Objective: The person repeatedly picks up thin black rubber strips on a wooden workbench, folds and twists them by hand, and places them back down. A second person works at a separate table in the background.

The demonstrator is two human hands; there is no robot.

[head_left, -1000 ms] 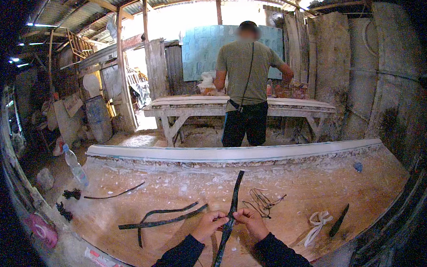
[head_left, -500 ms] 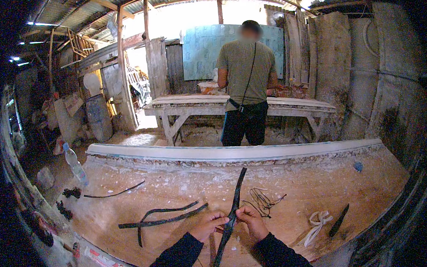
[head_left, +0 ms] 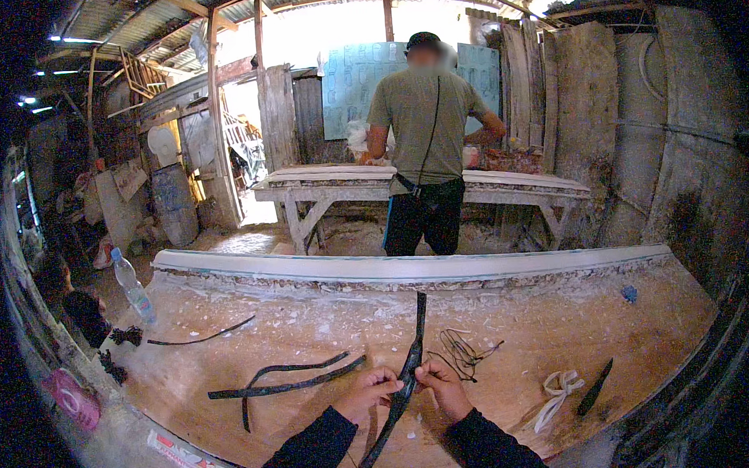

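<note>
Both my hands hold a long black rubber-like strip (head_left: 410,366) above the table, pinching it near its wider middle. My left hand (head_left: 370,392) has its thumb and fingers closed on the strip's left side. Opposite it, my right hand (head_left: 444,388) pinches the right edge. The strip's far end points away from me and its near end hangs down toward the lower left. To the left lie more black strips (head_left: 301,379), crossing each other. Just beyond my right hand is a loose tangle of thin dark cord (head_left: 459,353).
Farther right are a white knotted strip (head_left: 555,397) and a dark pointed blade-like piece (head_left: 595,387). A plastic bottle (head_left: 130,284) stands at the left edge of the wooden table (head_left: 509,312), near black bundles (head_left: 127,336). A co-worker (head_left: 425,141) stands at another bench (head_left: 323,183).
The held strip has turned slightly, its far end and near end both shifting left. The co-worker has leaned left with the right elbow out. A dark shape has appeared at the left edge.
</note>
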